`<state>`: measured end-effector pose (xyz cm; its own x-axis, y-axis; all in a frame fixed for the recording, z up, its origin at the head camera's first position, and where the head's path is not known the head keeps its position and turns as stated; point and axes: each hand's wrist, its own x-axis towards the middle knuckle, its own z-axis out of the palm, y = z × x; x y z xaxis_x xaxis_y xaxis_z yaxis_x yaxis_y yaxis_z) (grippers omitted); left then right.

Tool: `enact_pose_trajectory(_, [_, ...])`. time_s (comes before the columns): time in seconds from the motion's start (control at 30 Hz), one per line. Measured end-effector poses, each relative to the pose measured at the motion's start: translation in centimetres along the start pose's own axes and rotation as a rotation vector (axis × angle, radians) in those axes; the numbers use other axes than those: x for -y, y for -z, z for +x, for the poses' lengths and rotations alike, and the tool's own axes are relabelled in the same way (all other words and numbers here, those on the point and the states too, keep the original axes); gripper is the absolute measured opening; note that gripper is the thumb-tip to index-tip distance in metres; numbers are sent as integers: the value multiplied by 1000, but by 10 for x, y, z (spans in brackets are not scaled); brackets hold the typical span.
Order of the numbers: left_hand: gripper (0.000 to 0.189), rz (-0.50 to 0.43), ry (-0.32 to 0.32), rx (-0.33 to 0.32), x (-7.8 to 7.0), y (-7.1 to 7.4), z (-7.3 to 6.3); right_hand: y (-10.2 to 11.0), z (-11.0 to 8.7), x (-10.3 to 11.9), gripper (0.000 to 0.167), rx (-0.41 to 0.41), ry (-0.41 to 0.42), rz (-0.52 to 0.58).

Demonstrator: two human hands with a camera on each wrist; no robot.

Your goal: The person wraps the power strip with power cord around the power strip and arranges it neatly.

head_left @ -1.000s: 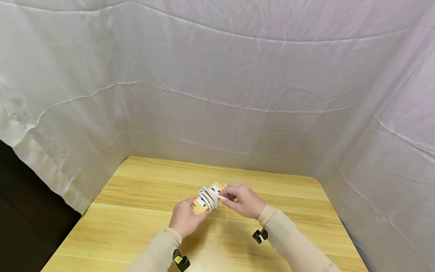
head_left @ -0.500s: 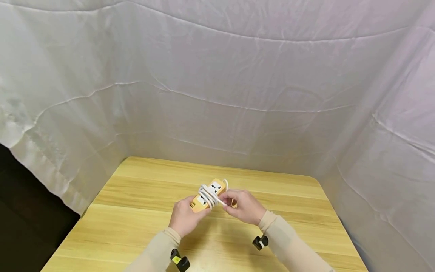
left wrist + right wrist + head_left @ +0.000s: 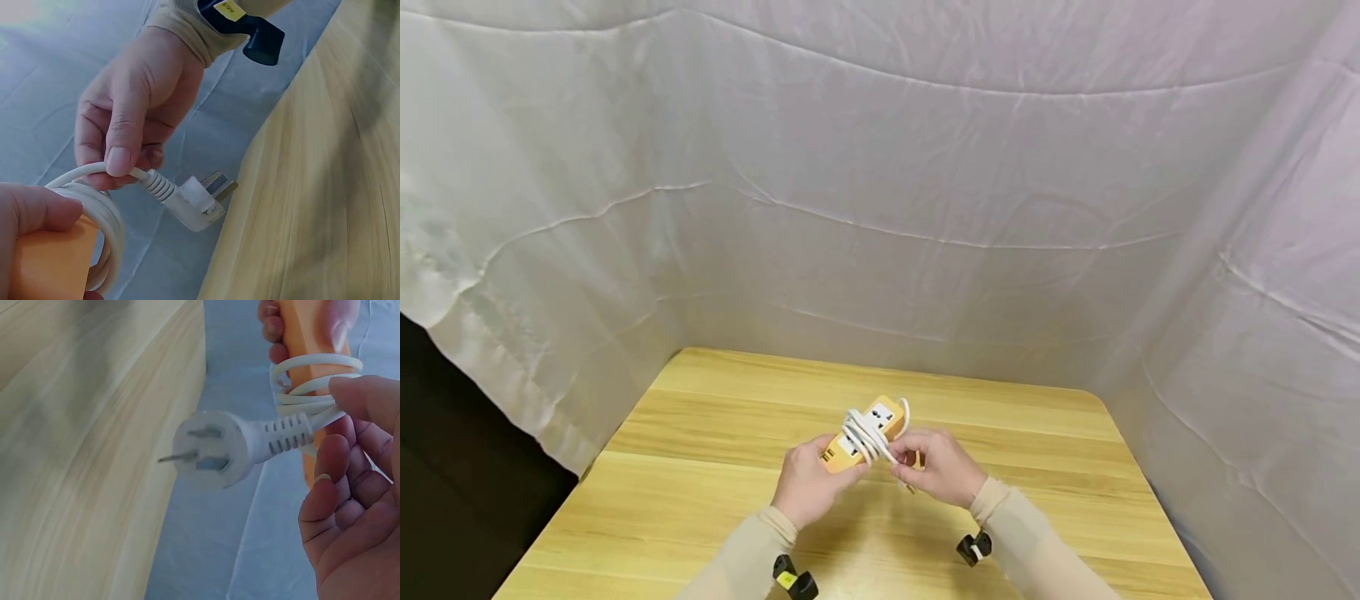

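Note:
An orange power strip (image 3: 880,414) with white socket panels is tilted above the table. My left hand (image 3: 811,485) grips its lower end, thumb over one side. White cord (image 3: 865,435) is wound in several turns round the strip's middle, and a loop of it curves out at the far end. My right hand (image 3: 943,469) pinches the cord between thumb and index finger, close behind the plug. In the right wrist view the white plug (image 3: 240,447) hangs free, its three metal prongs facing away from the strip. The left wrist view shows it beyond my right fingertips.
A light wooden table (image 3: 730,417) with rounded far corners lies below both hands. Pale fabric curtains (image 3: 925,200) enclose it at the back and sides. Each wrist carries a small black camera, one on the left sleeve (image 3: 741,550) side. A dark gap (image 3: 467,467) shows at far left.
My right hand has moved slightly down and toward me, drawing the cord end along the strip's right side. The plug's prongs now show below that hand. My left hand keeps its grip.

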<state>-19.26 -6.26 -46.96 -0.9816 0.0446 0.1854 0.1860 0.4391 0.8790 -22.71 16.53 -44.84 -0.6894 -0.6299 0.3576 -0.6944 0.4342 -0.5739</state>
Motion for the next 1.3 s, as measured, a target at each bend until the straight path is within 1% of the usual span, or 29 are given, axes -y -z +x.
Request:
enact_pose_trajectory(0.07, [49, 5, -9, 1, 0, 1, 0, -2, -2, -2, 13, 13, -7, 18])
enact_pose_trajectory(0.17, [49, 6, -16, 3, 0, 2, 0, -4, -4, -6, 17, 26, -5, 38])
enact_pose_trajectory(0.27, [50, -2, -17, 13, 0, 3, -1, -6, -6, -8, 19, 29, 4, 28])
enact_pose_trajectory(0.4, [53, -27, -25, 38, 0, 4, -2, -10, -8, -10, 14, 20, -1, 6])
enact_pose_trajectory(0.5, [52, -36, -39, 49, 0, 4, -2, -14, -10, -11, 12, -4, -34, 40])
enact_pose_trajectory(0.63, [49, -26, -44, 61, 2, 4, -4, -21, -13, -12, 12, -35, -118, 114])
enact_pose_trajectory(0.7, [48, -19, -48, 65, 3, 4, -5, -25, -14, -13, 13, -60, -161, 120])
enact_pose_trajectory(0.77, [48, -15, -54, 70, 5, 3, -5, -30, -15, -14, 14, -98, -184, 94])
enact_pose_trajectory(0.9, [47, -4, -69, 67, 7, 2, -7, -38, -17, -16, 15, -204, -175, 36])
enact_pose_trajectory(1.0, [48, 5, -79, 61, 8, 2, -7, -43, -18, -17, 14, -265, -165, 21])
enact_pose_trajectory(1.13, [47, -8, -79, 68, 9, 1, -7, -47, -19, -18, 13, -306, -210, 23])
enact_pose_trajectory(1.23, [46, -24, -71, 91, 10, -1, -6, -50, -20, -19, 12, -316, -266, 35])
enact_pose_trajectory(1.3, [46, -28, -70, 105, 12, -2, -6, -52, -21, -20, 11, -323, -299, 66])
